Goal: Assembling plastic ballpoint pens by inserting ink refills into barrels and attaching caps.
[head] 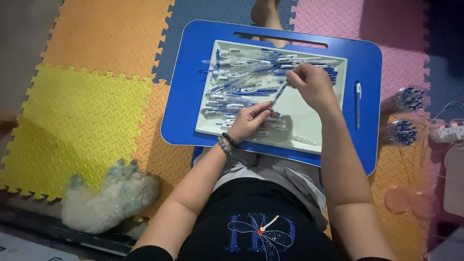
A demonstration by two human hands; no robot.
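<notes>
A blue lap table (193, 96) carries a pale tray (309, 116) heaped at its far left with several clear-and-blue pens and pen parts (246, 77). My left hand (249, 121), with bead bracelets at the wrist, and my right hand (311, 84) both pinch one thin pen (279, 94) above the tray, the left at its lower end and the right at its upper end. The pen slants between them. A few clear pen pieces (299, 138) lie on the tray's near side.
One finished pen (357, 104) lies in the table's right groove. Two bundles of pens (403, 116) sit on the floor mat at right, beside a white power strip (447, 131). A fluffy white toy (108, 195) lies at lower left. Coloured foam mats cover the floor.
</notes>
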